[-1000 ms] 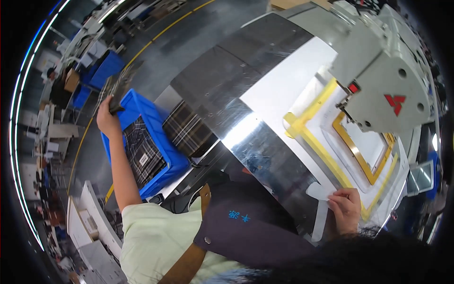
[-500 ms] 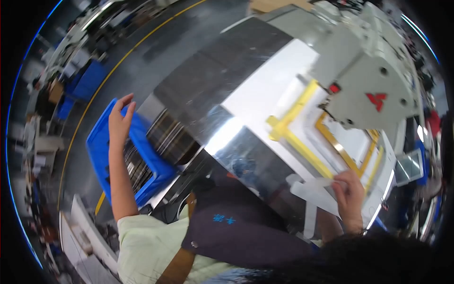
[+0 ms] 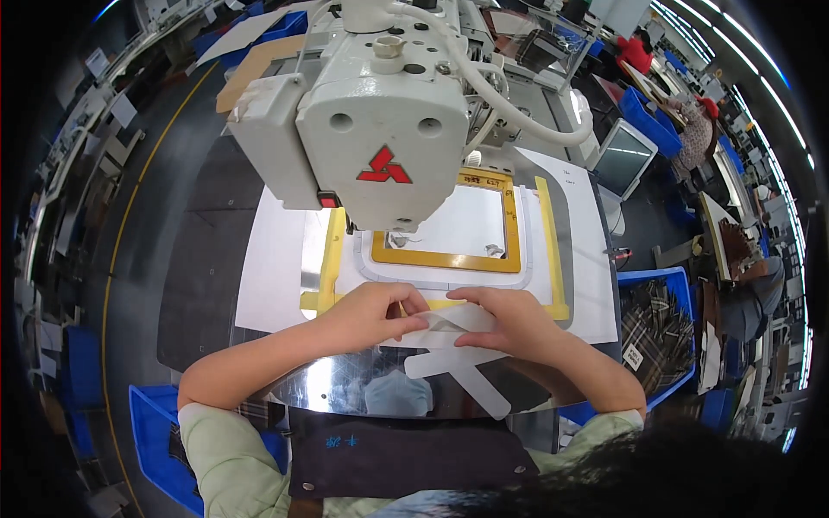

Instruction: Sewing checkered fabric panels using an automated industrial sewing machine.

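Note:
Just in front of the sewing machine's yellow frame [image 3: 445, 261], my two hands meet at a thin white cut piece [image 3: 445, 319], soft and slightly folded. My left hand [image 3: 376, 312] pinches its left edge between thumb and fingers. On the other side, the thumb and fingers of my right hand [image 3: 514, 321] grip the piece. A second, branched part of white material [image 3: 466, 373] hangs or lies below, over the shiny table edge; whether it joins the held piece I cannot tell.
The large sewing machine head [image 3: 380, 147] overhangs the frame. Yellow tape strips [image 3: 553, 250] border the white board [image 3: 268, 268]. Blue bins with plaid fabric [image 3: 656, 337] stand at right and at lower left [image 3: 160, 449]. A screen [image 3: 623, 160] stands at right; people sit beyond.
The view has swung round to face the machine. My left hand has come from above the left blue bin to the white piece; my right hand remains at the white material.

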Action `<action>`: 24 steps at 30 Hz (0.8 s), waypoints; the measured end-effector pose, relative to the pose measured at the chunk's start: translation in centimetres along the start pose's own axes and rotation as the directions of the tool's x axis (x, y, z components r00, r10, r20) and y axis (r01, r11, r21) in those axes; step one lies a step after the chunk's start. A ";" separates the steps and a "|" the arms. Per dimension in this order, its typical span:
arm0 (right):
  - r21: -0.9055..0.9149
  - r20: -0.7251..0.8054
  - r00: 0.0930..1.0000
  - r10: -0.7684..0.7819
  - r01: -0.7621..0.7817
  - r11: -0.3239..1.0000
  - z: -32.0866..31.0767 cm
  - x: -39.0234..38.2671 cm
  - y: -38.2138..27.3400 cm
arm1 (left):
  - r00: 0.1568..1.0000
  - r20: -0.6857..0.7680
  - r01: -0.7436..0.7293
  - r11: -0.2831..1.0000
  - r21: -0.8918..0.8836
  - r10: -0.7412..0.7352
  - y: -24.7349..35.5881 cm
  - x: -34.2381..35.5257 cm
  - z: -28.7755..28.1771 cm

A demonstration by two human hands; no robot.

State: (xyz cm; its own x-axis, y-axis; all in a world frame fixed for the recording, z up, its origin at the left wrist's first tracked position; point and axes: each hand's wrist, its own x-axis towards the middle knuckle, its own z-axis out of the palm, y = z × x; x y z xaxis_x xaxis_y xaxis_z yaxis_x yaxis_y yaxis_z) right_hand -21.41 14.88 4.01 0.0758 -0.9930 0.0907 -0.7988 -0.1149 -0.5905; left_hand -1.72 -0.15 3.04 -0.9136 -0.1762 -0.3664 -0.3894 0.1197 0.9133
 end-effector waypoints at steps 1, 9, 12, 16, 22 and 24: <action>0.068 0.137 0.977 0.165 -0.175 0.982 -0.2 0.9 -0.2 | 0.993 -0.104 -0.042 0.997 0.070 0.049 -0.6 0.4 -0.2; 0.489 0.256 0.936 0.240 -0.340 0.804 1.3 6.5 2.9 | 0.485 -0.178 -0.195 0.305 0.932 0.856 -3.2 0.8 -3.1; 0.411 0.290 0.915 0.279 -0.383 0.827 0.5 8.3 3.5 | 0.539 -0.189 -0.063 0.262 0.963 0.821 -3.2 0.8 -3.5; 0.032 0.209 0.920 0.331 -0.345 0.938 -0.1 9.0 4.3 | 0.632 -0.188 -0.023 0.261 0.965 0.751 -3.4 0.6 -1.8; -0.093 0.344 0.906 0.248 -0.230 0.969 -1.1 11.4 5.0 | 0.762 -0.172 -0.101 0.378 0.920 0.624 -3.4 1.3 -0.3; -0.108 0.304 0.911 0.278 -0.257 0.960 -0.9 11.7 5.6 | 0.794 -0.216 -0.065 0.433 0.899 0.568 -3.5 1.6 -0.5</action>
State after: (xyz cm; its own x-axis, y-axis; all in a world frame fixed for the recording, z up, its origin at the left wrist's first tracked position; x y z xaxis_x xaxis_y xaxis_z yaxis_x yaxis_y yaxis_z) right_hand -25.52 2.68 2.50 0.0288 -0.9451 -0.3255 -0.8510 0.1477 -0.5040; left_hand -1.70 -1.33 -0.67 -0.9212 -0.2833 0.2667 -0.2143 0.9416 0.2597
